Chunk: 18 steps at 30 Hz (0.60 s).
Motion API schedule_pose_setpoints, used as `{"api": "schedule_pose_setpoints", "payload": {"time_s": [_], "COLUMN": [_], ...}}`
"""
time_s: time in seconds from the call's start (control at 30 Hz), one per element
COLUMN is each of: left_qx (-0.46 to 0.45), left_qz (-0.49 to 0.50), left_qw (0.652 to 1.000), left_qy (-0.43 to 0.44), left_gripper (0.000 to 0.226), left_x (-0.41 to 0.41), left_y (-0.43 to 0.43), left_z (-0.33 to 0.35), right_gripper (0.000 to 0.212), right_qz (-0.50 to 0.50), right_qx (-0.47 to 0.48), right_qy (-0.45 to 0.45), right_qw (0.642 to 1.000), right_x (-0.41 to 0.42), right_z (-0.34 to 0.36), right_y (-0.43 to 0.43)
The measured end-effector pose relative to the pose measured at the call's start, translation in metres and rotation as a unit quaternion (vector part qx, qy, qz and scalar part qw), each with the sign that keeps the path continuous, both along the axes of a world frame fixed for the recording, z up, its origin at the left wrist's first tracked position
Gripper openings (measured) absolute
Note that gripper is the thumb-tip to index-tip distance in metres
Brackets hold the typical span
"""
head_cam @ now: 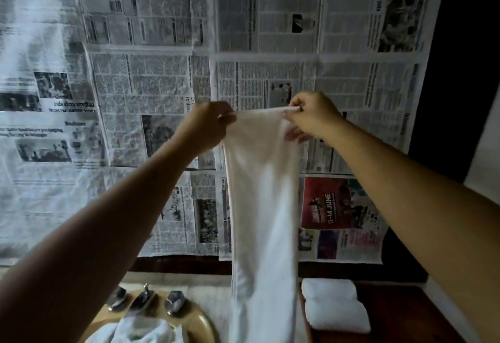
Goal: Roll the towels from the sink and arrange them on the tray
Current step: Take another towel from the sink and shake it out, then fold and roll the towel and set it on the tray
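Your white towel [259,207] hangs long and narrow (pinched at its top corners), two rolls [328,290] lie touching on the dark tray [400,313], a crumpled heap [146,330] lies in the sink [207,326].

— Where is the sink [207,319]?
— Lower left, taps [174,302] on its far rim, a heap of towels [143,329] in it.
— The tray [400,313]?
— Right of it, two rolled towels [328,290] on it, one behind the other. The held towel [259,193] hangs between them, before the newspapers [151,77].
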<state>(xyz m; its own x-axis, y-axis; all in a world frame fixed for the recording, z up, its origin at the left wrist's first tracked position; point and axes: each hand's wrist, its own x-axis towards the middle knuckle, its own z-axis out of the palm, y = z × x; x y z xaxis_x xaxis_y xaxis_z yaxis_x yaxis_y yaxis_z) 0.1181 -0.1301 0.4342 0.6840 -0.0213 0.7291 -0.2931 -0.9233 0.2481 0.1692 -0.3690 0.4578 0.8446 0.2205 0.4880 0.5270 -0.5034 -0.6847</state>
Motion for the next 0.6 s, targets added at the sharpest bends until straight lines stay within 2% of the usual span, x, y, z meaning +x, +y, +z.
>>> {"api": "schedule_pose_setpoints", "payload": {"time_s": [0.17, 0.3, 0.4, 0.47, 0.53, 0.6], "left_qx": [-0.033, -0.032, 0.002, 0.019, -0.007, -0.03], "left_qz": [-0.028, -0.065, -0.136, -0.178, -0.216, -0.222], "left_qw": [0.997, 0.996, 0.991, 0.98, 0.961, 0.941], "left_qy": [-0.071, -0.047, 0.011, 0.089, 0.174, 0.253], "left_gripper": [0.02, 0.017, 0.016, 0.017, 0.022, 0.023], "left_x": [-0.012, -0.031, -0.059, -0.078, -0.102, -0.133], "left_y": [0.006, 0.01, 0.013, 0.012, 0.009, 0.0], "left_z": [0.016, -0.018, -0.088, -0.156, -0.233, -0.317], "right_gripper": [0.008, 0.011, 0.011, 0.014, 0.019, 0.013], "right_qz": [0.011, 0.017, 0.04, 0.053, 0.042, 0.015], "right_qx": [0.049, 0.057, 0.039, 0.025, -0.007, -0.035], "right_qy": [-0.056, -0.044, 0.006, 0.065, 0.119, 0.174], "right_qw": [0.997, 0.997, 0.998, 0.996, 0.992, 0.984], "right_x": [-0.016, -0.048, -0.08, -0.105, -0.134, -0.168], "right_z": [0.017, -0.021, -0.095, -0.167, -0.253, -0.338], "right_y": [0.002, -0.007, -0.024, -0.036, -0.046, -0.058]}}
